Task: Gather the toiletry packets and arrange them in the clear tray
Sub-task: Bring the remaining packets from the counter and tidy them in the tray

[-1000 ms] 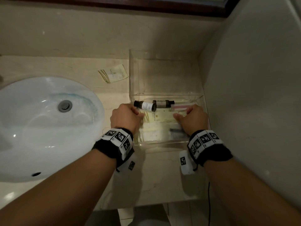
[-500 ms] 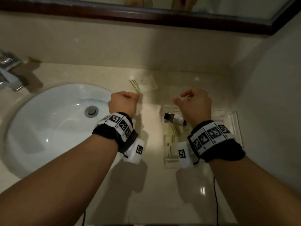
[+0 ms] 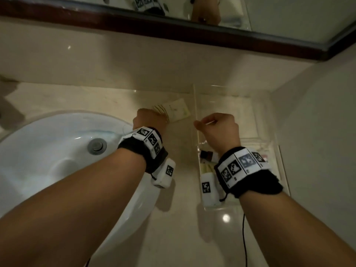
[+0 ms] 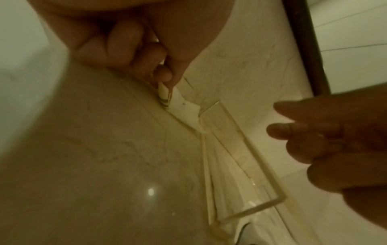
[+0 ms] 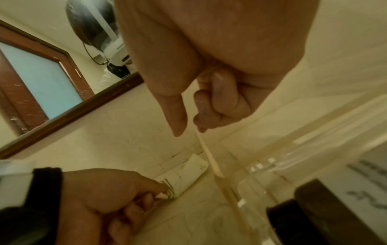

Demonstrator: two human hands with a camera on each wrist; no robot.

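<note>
A cream toiletry packet with gold stripes lies on the counter behind the sink, just left of the clear tray. My left hand pinches the packet's striped end between thumb and fingertip. The packet still rests on the counter. My right hand hovers with curled fingers over the tray's tall left wall. I see nothing plainly held in the right hand. Inside the tray lie a small dark-capped bottle and flat packets, mostly hidden by my right wrist.
The white sink fills the left, its drain near my left forearm. A dark-framed mirror runs along the back wall. A side wall closes in right of the tray. A black cable hangs at the counter's front.
Both hands left the front of the tray and moved toward the back wall. The left hand reached the packet beside the tray and pinched its end. The right hand rose over the tray.
</note>
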